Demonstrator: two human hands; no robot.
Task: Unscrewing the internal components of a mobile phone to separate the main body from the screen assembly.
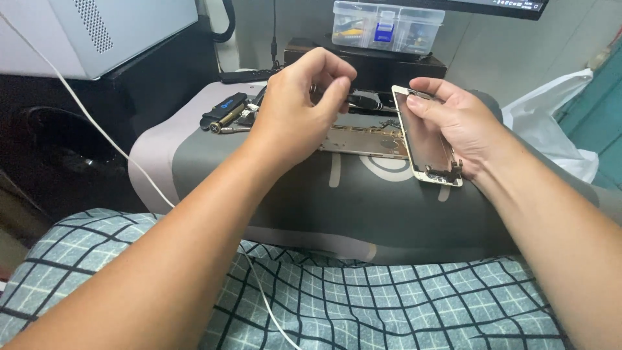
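Centrally, one phone frame [424, 139] is gripped upright in the right hand [457, 123]; left hand [295, 113] pinches fingertips narrowly. One metal plate [363, 139] lies on the grey mat [337, 201]; one clear parts box [387, 26] far.

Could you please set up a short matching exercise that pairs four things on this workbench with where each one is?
Things:
1. phone screen frame
2. clear plastic parts box
3. white cable
4. white plastic bag

Places:
A. at the right edge of the grey work mat
B. held in the right hand
C. on the black box at the back
D. running from the upper left down across the checked cloth

Pairs: 1-B, 2-C, 3-D, 4-A
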